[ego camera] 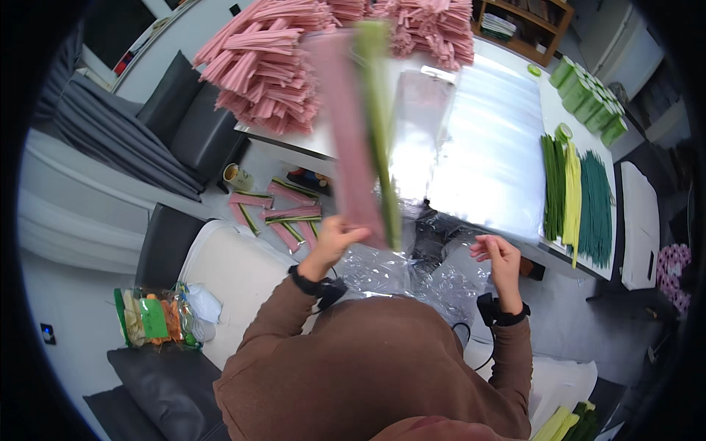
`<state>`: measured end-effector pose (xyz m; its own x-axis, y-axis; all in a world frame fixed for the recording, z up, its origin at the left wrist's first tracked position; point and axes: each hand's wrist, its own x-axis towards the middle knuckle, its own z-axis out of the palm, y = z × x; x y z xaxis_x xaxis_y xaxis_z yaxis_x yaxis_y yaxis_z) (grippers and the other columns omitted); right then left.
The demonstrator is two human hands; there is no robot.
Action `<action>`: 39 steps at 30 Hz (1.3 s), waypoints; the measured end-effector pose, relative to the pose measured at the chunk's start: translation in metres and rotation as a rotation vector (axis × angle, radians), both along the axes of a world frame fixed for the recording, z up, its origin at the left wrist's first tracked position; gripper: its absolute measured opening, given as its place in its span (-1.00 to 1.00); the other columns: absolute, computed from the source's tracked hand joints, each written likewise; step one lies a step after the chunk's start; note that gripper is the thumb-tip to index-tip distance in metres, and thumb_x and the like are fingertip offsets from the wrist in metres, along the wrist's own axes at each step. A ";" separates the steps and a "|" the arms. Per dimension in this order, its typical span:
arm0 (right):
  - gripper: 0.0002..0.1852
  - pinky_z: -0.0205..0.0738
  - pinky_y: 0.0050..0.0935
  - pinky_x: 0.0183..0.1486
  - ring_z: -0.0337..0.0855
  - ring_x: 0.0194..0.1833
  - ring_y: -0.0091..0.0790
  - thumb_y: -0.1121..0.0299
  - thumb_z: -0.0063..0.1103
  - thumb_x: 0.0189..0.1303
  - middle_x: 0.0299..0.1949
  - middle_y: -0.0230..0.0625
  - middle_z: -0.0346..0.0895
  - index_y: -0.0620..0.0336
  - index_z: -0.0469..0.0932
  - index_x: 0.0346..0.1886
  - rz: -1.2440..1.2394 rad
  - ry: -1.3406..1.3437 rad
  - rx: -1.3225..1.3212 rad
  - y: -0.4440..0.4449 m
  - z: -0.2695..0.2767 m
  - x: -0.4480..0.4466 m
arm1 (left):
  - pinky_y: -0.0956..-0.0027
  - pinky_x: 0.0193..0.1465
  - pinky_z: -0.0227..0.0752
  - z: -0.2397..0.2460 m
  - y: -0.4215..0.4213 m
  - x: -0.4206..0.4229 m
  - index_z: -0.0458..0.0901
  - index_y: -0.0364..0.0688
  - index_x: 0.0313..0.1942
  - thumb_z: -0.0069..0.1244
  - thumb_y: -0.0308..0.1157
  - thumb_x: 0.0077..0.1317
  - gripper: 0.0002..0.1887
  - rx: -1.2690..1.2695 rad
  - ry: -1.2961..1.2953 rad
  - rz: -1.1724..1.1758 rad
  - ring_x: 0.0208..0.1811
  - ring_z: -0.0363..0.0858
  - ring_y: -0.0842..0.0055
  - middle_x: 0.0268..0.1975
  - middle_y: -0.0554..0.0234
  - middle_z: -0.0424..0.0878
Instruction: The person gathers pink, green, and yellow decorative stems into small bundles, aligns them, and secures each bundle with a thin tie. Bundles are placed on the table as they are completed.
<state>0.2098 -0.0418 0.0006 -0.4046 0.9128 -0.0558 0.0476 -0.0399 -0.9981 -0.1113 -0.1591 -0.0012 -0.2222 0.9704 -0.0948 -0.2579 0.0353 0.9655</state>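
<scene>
My left hand (333, 242) pinches the near end of a long packet (353, 138) of pink, green and dark green fuzzy stems, likely chenille stems. The packet stands out blurred in front of the table, and whether its far end touches anything cannot be told. My right hand (499, 256) is raised near the table's front edge, its fingers loosely bent and nothing visible in them. Beyond it, a stack of clear plastic sheets or sleeves (485, 149) covers part of the white table (551, 113). A narrower stack of clear bags (416, 127) lies alongside, partly behind the packet.
Pink stem bundles (265, 71) are heaped at the back left. Dark green (553, 187), yellow (571, 193) and teal stems (595, 209) lie at the right, near green tape rolls (587, 99). Filled packets (292, 215) and a paper cup (238, 176) are on the floor; crumpled clear plastic (380, 273) surrounds my lap.
</scene>
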 end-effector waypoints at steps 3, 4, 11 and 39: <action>-0.70 0.46 -0.60 -0.37 0.61 -0.41 -0.48 0.33 -0.09 0.38 -0.40 -0.22 0.62 0.39 0.57 -0.18 -0.026 -0.023 -0.024 0.009 -0.004 0.011 | 0.31 0.03 0.45 -0.013 -0.050 -0.055 0.52 -0.40 -0.07 0.08 -0.41 0.21 -0.68 0.191 -0.148 0.232 -0.11 0.61 0.42 -0.15 0.10 0.63; -0.70 0.46 -0.59 -0.37 0.61 -0.41 -0.48 0.32 -0.09 0.37 -0.41 -0.22 0.62 0.38 0.57 -0.19 -0.031 -0.032 -0.037 0.012 -0.007 0.014 | 0.28 0.07 0.45 -0.024 -0.065 -0.069 0.47 -0.36 0.01 0.03 -0.43 0.25 -0.66 0.228 -0.163 0.384 -0.04 0.59 0.40 -0.06 0.13 0.61; -0.68 0.45 -0.61 -0.40 0.61 -0.42 -0.48 0.26 -0.05 0.36 -0.39 -0.22 0.62 0.38 0.56 -0.17 -0.057 -0.054 -0.098 0.024 -0.017 0.029 | 0.33 0.05 0.43 -0.106 -0.138 -0.229 0.38 -0.29 0.11 0.00 -0.02 0.27 -0.42 -0.408 -0.046 0.803 -0.01 0.55 0.42 -0.01 0.15 0.57; -0.73 0.43 -0.64 -0.41 0.59 -0.43 -0.53 0.29 -0.02 0.35 -0.41 -0.26 0.62 0.34 0.57 -0.22 -0.155 -0.159 -0.190 0.053 -0.012 -0.002 | -0.02 0.24 0.10 0.227 0.216 -0.431 0.46 -0.16 0.11 -0.08 -0.12 0.04 -0.41 -0.718 1.753 0.550 0.15 0.44 0.04 0.10 -0.08 0.52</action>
